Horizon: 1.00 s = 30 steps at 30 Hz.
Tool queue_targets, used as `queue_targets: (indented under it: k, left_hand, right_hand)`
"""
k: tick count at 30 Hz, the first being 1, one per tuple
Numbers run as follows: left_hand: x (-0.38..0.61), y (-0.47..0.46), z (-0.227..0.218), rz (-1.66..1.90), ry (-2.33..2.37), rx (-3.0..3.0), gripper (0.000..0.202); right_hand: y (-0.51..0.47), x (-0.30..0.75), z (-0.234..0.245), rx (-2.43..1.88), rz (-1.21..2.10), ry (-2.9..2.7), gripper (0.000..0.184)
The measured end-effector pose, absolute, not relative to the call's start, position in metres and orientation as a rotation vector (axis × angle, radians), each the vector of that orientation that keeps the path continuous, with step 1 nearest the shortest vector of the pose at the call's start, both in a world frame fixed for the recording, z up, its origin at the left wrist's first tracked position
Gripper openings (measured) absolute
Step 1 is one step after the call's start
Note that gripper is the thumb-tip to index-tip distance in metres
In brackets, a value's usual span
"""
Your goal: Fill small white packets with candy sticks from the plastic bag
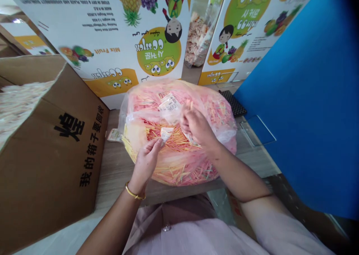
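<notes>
A big clear plastic bag (218,113) full of thin pink, yellow and orange sticks lies on the table in front of me. My left hand (147,159) pinches a small printed sachet (166,133) between thumb and fingers above the sticks. My right hand (196,126) reaches into the bag's opening, fingers curled and pinched on a few sticks. Another small printed packet (169,102) lies on the sticks just behind my hands.
A large brown cardboard box (56,146) with black characters stands at the left. Printed fruit-candy cartons (112,30) stand behind the bag, with a bag of pale pieces (198,38) between them. A blue panel (308,98) fills the right. A loose packet (114,135) lies on the table.
</notes>
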<state>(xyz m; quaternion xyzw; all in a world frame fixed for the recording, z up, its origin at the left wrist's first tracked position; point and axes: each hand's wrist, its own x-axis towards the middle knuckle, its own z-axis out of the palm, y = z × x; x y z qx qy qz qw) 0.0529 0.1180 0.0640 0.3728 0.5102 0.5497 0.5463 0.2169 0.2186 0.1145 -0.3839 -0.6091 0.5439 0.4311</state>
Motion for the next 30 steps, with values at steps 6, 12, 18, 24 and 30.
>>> queue_targets:
  k: [6,12,18,24,30]
  left_hand:
    - [0.057,0.117,0.067,1.228,1.260,1.018,0.035]
    - [0.057,0.117,0.065,1.215,1.248,1.027,0.035]
    - [0.056,0.118,0.064,1.253,1.160,0.936,0.034]
    - [0.058,0.119,0.063,1.261,1.150,0.891,0.034]
    - [0.059,0.122,0.067,1.302,1.099,0.799,0.035]
  right_hand:
    - [0.219,0.193,0.137,-0.812,1.363,-1.235,0.060]
    - [0.211,0.177,0.118,-0.818,1.277,-1.406,0.061]
    - [0.211,0.186,0.100,-0.788,1.330,-1.562,0.048]
    - [0.213,0.192,0.099,-0.836,1.552,-1.713,0.047]
    - [0.218,0.203,0.102,-0.691,1.626,-1.679,0.044]
